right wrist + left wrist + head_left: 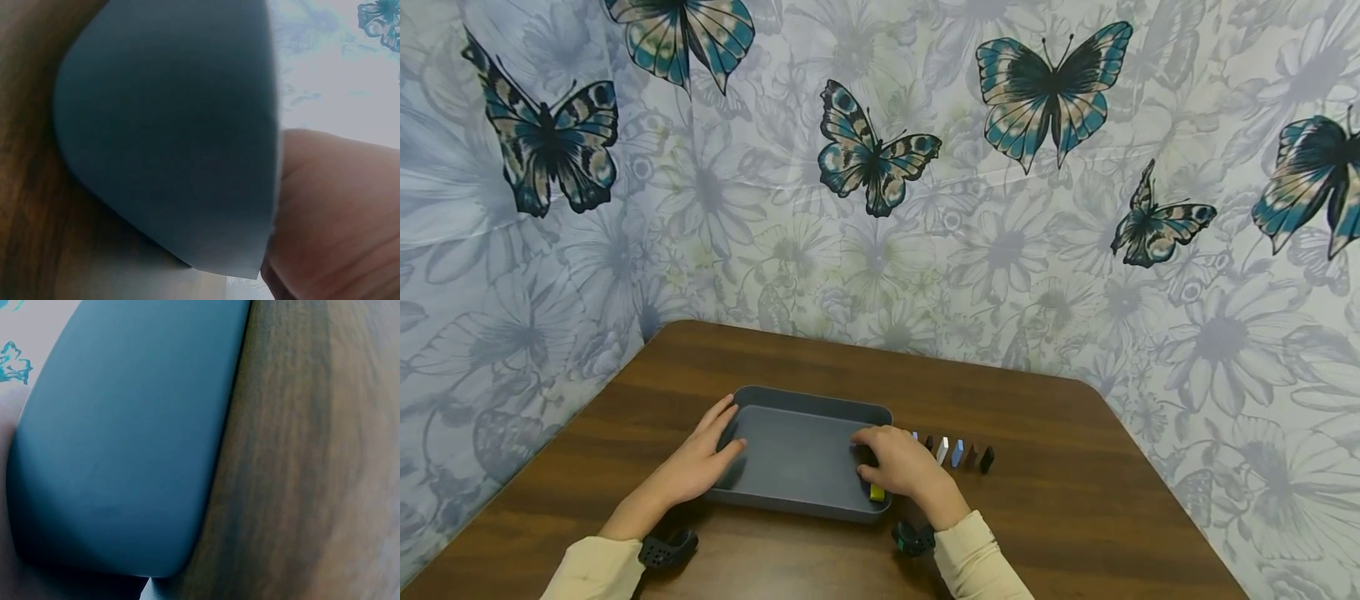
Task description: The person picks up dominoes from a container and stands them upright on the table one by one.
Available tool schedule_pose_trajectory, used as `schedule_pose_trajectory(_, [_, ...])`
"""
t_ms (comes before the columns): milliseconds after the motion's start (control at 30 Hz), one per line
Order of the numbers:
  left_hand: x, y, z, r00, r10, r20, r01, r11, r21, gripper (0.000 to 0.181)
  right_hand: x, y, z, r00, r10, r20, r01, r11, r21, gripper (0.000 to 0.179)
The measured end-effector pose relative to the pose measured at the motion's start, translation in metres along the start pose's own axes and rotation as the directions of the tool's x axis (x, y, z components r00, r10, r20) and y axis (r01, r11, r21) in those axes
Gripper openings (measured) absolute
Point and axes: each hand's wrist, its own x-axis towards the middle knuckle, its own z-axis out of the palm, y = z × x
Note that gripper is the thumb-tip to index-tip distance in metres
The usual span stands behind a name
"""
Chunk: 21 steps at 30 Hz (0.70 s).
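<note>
A dark grey rectangular tray (797,454) lies on the wooden table. My left hand (688,462) rests at its left end, fingers straight along the rim and thumb reaching over the inside. Over the right end bends my right hand (898,462), its fingers and thumb curved down inside the wall. A small yellow block (877,492) shows just below the right thumb; whether these fingers hold anything I cannot tell. The tray's outer wall fills much of the left wrist view (131,437) and right wrist view, where the wall (169,137) hides the right fingertips.
Right of the tray, several small thin blocks stand in a row, among them a white block (942,451), a blue block (957,453), a brown block (972,456) and a black block (987,460). Behind the table (1037,517) hangs a butterfly-patterned backdrop (910,275).
</note>
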Motion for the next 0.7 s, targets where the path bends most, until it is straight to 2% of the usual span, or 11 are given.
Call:
schedule_pose_trajectory(200, [0.001,0.001,-0.001,1.000,0.003,-0.005,-0.003,1.000,0.006,0.075,0.000,0.000,-0.002,1.000,-0.002,0.014,0.001,1.000,0.024,0.044])
schedule_pose_trajectory(400, [0.001,0.000,0.000,1.000,0.013,-0.012,-0.012,1.000,0.010,0.074,-0.001,-0.003,-0.002,0.998,-0.035,0.043,0.031,0.995,0.095,0.044])
schedule_pose_trajectory(533, [0.000,-0.001,0.000,1.000,0.014,-0.013,-0.014,1.000,0.006,0.074,0.000,-0.004,0.002,0.999,-0.049,0.007,0.048,0.993,0.107,0.043])
schedule_pose_trajectory(700, [0.000,-0.001,0.000,1.000,0.015,-0.019,-0.015,1.000,0.007,0.074,0.002,-0.006,0.010,0.998,-0.027,-0.054,0.030,0.998,0.064,0.043])
